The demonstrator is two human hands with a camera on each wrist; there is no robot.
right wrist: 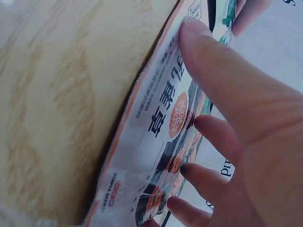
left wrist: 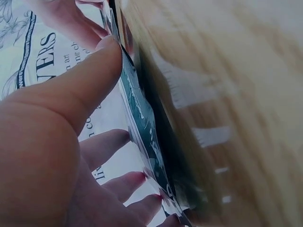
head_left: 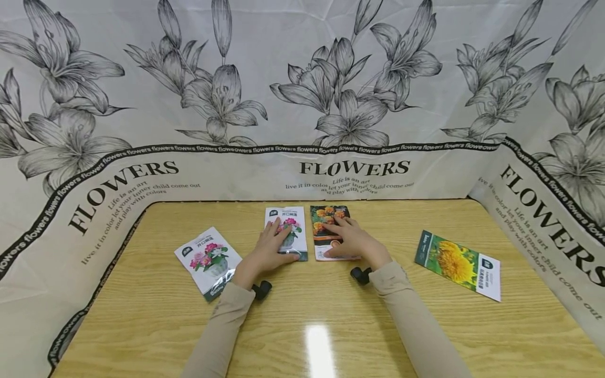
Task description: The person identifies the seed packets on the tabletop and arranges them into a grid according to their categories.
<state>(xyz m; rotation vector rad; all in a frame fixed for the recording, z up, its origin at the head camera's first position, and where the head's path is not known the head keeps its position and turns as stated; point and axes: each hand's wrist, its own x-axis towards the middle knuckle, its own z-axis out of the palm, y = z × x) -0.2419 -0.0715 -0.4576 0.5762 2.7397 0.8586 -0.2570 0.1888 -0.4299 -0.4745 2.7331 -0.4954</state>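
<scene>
Near the table's far edge, my left hand (head_left: 270,249) rests on a white seed packet (head_left: 296,242) with pink flowers, its fingers spread. In the left wrist view the thumb (left wrist: 94,71) and fingertips touch the packet's face near its green end (left wrist: 139,111). Just to the right, my right hand (head_left: 356,241) lies spread on a seed packet (head_left: 323,242) with orange flowers. The right wrist view has the thumb (right wrist: 203,40) pressing this packet's white, orange-edged part (right wrist: 137,127), with the other fingertips on its picture. Both packets lie flat, partly hidden by the hands.
At the left, another pink-flower seed packet (head_left: 208,262) lies tilted, close to the left wrist. A yellow-flower seed packet (head_left: 456,265) lies slanted at the right. Printed flower cloth (head_left: 236,176) walls the back and sides of the wooden table (head_left: 302,310).
</scene>
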